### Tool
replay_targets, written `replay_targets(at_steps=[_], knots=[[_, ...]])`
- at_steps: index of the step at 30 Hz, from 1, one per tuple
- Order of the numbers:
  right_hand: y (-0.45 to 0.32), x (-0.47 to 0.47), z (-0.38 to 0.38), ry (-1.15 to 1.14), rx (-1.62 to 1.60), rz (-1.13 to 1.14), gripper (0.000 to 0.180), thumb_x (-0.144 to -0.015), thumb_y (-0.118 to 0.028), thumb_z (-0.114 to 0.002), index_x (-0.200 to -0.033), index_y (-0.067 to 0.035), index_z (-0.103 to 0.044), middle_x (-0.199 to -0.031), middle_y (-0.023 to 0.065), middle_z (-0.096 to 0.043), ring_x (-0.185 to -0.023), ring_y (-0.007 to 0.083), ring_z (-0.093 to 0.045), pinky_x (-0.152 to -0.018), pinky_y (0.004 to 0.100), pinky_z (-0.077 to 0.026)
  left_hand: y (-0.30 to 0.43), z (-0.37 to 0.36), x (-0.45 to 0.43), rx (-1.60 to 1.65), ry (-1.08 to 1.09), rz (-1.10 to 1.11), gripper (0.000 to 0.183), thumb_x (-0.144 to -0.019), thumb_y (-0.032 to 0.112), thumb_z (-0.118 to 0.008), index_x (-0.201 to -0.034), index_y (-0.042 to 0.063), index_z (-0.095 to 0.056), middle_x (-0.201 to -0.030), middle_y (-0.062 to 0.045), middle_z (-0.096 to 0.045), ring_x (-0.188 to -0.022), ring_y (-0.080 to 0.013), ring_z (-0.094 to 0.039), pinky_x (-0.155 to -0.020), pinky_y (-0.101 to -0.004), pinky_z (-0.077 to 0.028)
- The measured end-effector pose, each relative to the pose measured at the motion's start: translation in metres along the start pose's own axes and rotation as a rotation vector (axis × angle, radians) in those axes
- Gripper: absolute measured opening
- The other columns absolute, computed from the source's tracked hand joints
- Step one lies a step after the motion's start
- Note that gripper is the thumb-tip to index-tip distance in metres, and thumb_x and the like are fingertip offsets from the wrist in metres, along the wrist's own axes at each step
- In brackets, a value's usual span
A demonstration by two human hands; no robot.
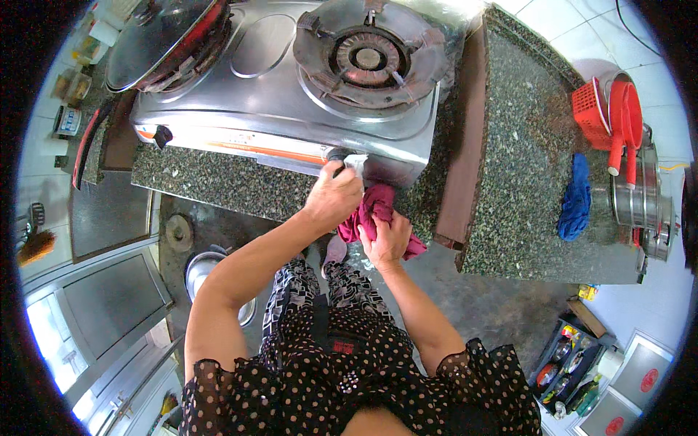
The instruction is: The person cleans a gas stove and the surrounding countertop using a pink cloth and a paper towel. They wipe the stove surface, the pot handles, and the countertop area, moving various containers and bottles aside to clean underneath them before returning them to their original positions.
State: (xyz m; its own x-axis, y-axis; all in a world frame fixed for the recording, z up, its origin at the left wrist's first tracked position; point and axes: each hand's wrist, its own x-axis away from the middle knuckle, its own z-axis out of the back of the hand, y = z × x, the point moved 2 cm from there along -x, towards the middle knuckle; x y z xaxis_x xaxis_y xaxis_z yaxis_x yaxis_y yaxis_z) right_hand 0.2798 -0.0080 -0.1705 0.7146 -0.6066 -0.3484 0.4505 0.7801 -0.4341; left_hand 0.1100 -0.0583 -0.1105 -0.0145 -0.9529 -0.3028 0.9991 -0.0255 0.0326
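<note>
My left hand (pixel 334 195) is at the front right of a stainless steel gas stove (pixel 262 109), its fingers at the black right-hand control knob (pixel 339 154). A small white piece (pixel 357 161), perhaps paper or cloth, sticks out from its fingers. Just to the right and lower, my right hand (pixel 388 240) grips a crumpled magenta cloth (pixel 376 204) at the front edge of the granite counter (pixel 229 177). The cloth hangs partly below the hand. The right burner (pixel 368 57) is bare of any pan. Another black knob (pixel 162 136) is on the left of the stove's front.
A red pan with a glass lid (pixel 163 43) rests on the left burner, its long handle (pixel 90 147) jutting forward. On the right-hand granite counter (pixel 523 163) lie a blue cloth (pixel 575 199), red baskets (pixel 591 117) and steel pots (pixel 635 196). A metal basin (pixel 202 270) is on the floor.
</note>
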Motion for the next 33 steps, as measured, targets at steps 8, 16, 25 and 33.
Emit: replay_targets(at_steps=[8,16,25,33], knots=[[-0.001,0.003,-0.002,-0.01,0.029,-0.015,0.039,-0.066,-0.032,-0.076,-0.098,-0.016,-0.062,-0.105,0.0147,-0.053,-0.096,0.0347,-0.049,-0.083,0.0477,-0.039,-0.004,0.023,-0.01,0.12,0.36,0.424,0.015,-0.07,0.011,-0.06,-0.085,0.012,-0.062,-0.088,-0.003,-0.054,-0.08,-0.0251,-0.052,-0.067,-0.0379,-0.044],[0.006,-0.001,-0.006,-0.002,0.034,-0.043,0.038,-0.073,-0.041,-0.068,-0.097,-0.012,-0.065,-0.106,0.0153,-0.054,-0.096,0.0344,-0.049,-0.082,0.046,-0.038,0.013,0.018,0.042,0.484,0.453,0.679,0.018,-0.073,-0.003,-0.064,-0.087,0.007,-0.062,-0.087,-0.011,-0.058,-0.08,-0.0292,-0.058,-0.07,-0.0377,-0.049],[0.001,-0.001,-0.001,0.039,0.016,0.015,0.042,-0.069,-0.032,-0.074,-0.103,-0.012,-0.059,-0.107,0.0151,-0.053,-0.096,0.0352,-0.049,-0.082,0.047,-0.038,-0.001,-0.04,0.043,0.556,0.336,0.769,0.007,-0.079,0.002,-0.062,-0.085,0.005,-0.059,-0.084,-0.015,-0.055,-0.081,-0.0335,-0.056,-0.071,-0.0385,-0.048],[-0.003,-0.001,-0.003,0.018,0.034,0.043,0.039,-0.071,-0.033,-0.073,-0.101,-0.01,-0.062,-0.104,0.0161,-0.055,-0.094,0.0366,-0.049,-0.081,0.0482,-0.038,0.002,-0.005,0.02,0.384,0.547,0.644,0.016,-0.072,0.001,-0.064,-0.085,0.009,-0.06,-0.089,-0.011,-0.057,-0.084,-0.0314,-0.057,-0.07,-0.0385,-0.05]])
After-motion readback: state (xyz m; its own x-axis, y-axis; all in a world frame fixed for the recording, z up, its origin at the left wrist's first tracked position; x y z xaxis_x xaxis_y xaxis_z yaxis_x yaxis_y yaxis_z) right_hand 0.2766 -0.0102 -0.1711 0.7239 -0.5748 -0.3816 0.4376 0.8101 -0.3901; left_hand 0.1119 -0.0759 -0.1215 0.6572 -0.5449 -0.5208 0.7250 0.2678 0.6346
